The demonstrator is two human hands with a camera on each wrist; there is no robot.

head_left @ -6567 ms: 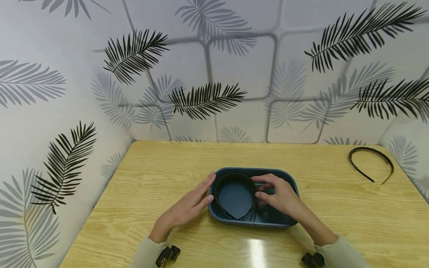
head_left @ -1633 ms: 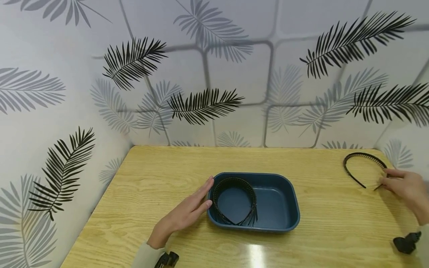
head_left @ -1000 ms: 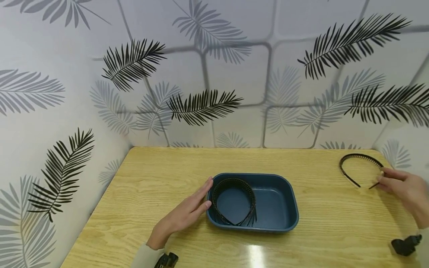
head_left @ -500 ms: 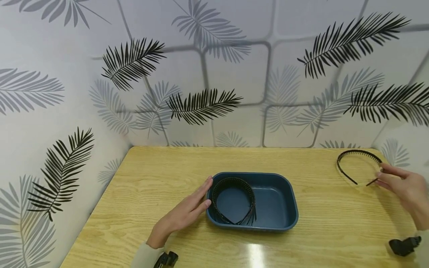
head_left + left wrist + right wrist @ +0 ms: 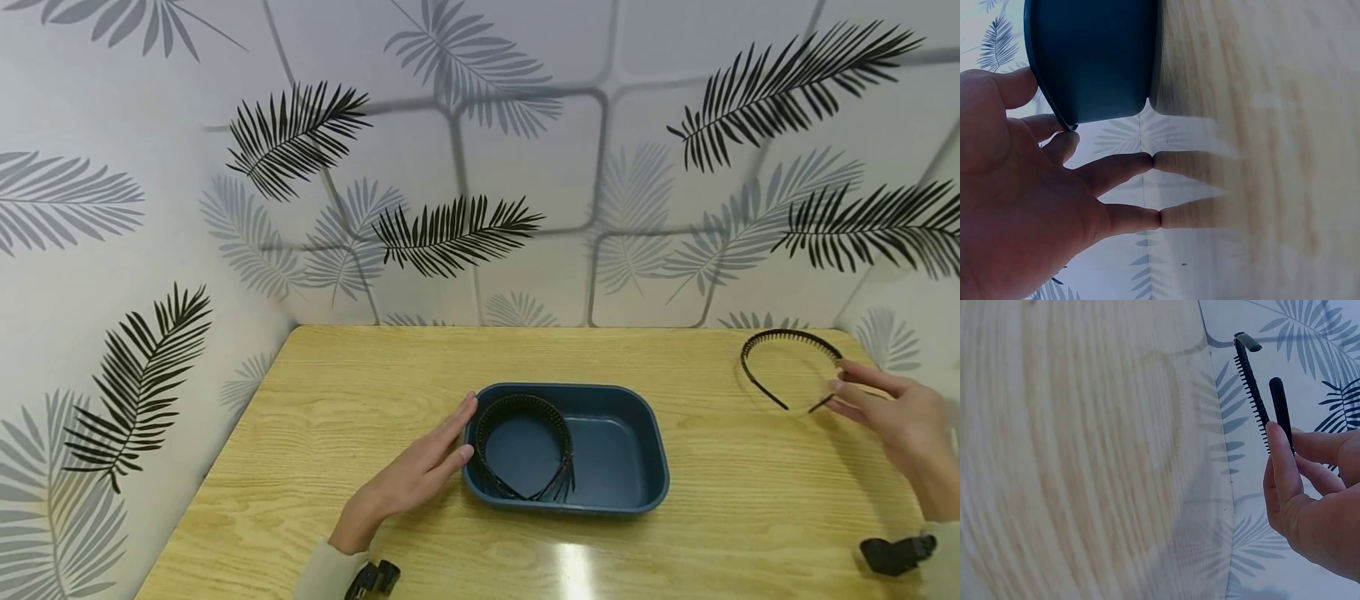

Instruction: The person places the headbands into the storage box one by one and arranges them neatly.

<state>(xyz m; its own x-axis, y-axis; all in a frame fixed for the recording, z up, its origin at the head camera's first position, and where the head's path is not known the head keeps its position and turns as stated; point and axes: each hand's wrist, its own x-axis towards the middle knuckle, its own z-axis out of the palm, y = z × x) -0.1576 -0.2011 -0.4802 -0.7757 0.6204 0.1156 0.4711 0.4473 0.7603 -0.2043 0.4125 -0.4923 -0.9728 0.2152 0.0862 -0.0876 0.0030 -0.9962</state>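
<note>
A dark blue rectangular tub (image 5: 645, 492) sits mid-table with a black toothed headband (image 5: 525, 406) lying in its left half. My left hand (image 5: 420, 475) lies flat on the table, straight fingers against the tub's left wall (image 5: 1094, 75). At the far right my right hand (image 5: 892, 417) pinches one end of a second black toothed headband (image 5: 787, 336) and holds it lifted above the table. In the right wrist view that headband (image 5: 1254, 394) stands up out of my fingers (image 5: 1282, 469), teeth showing.
The wooden table (image 5: 375, 375) is boxed in by leaf-patterned walls at the back, left and right. A bright light glare lies on the table just in front of the tub. Black wrist camera mounts (image 5: 896, 554) show at the bottom edge.
My right hand reached the headband at the far right, took hold of its end and raised it off the table, shifting it slightly left. The left hand and the tub stayed put.
</note>
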